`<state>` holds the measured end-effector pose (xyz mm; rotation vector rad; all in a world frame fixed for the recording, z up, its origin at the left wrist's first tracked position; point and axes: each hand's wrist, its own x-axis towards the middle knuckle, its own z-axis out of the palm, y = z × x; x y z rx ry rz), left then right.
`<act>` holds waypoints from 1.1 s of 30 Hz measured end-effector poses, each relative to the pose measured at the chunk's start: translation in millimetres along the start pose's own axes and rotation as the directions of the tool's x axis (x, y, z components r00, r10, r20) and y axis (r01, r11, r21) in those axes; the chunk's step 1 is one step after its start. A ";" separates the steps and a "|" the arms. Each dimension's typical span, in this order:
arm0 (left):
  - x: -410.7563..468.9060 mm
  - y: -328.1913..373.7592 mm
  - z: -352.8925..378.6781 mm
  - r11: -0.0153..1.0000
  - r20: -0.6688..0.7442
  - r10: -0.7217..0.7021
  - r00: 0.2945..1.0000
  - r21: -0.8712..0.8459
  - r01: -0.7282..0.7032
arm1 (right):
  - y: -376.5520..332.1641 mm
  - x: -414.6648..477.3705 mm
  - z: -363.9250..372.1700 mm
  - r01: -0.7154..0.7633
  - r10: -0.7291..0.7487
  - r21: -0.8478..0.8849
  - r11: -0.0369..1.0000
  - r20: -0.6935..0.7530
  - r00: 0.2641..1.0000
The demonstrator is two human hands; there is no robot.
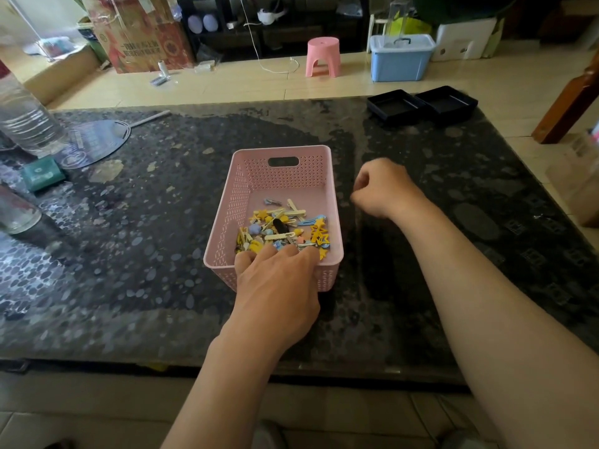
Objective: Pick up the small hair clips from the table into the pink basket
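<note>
Head view: left hand (275,280) is reaching over the near rim of the pink perforated plastic basket (334,202). Its fingertips are hidden in the heap of small yellow, blue and cream hair clips (282,228), so can't tell if it's pinching. Right hand (382,189) is hovering curled to its right, contents unclear. Likely drop-off step. Next: lift straight up clear of the rim. Dark speckled glossy table (162,222) is giving room both sides.

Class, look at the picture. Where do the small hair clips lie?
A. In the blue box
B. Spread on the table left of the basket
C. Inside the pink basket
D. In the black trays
C: the hair clips lie heaped on the floor of the pink basket, towards its near wall.
</note>
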<state>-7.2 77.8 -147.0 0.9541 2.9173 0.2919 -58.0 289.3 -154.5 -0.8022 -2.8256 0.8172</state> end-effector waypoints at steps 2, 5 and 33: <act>0.4 0.0 1.0 1.000 -0.005 -0.002 1.000 0.004 0.002 | -5.6 0.0 -12.0 0.111 -0.104 0.075 0.991 -0.087 0.991; 0.8 -0.6 2.3 1.000 -0.015 0.003 1.000 0.014 -0.003 | -22.3 -7.7 -24.1 0.306 -0.283 0.148 0.940 -0.160 0.946; -4.6 12.5 -44.8 0.959 0.041 -0.085 0.996 -0.268 0.093 | 8.9 -104.7 -113.2 0.249 -0.217 0.161 0.955 -0.194 0.957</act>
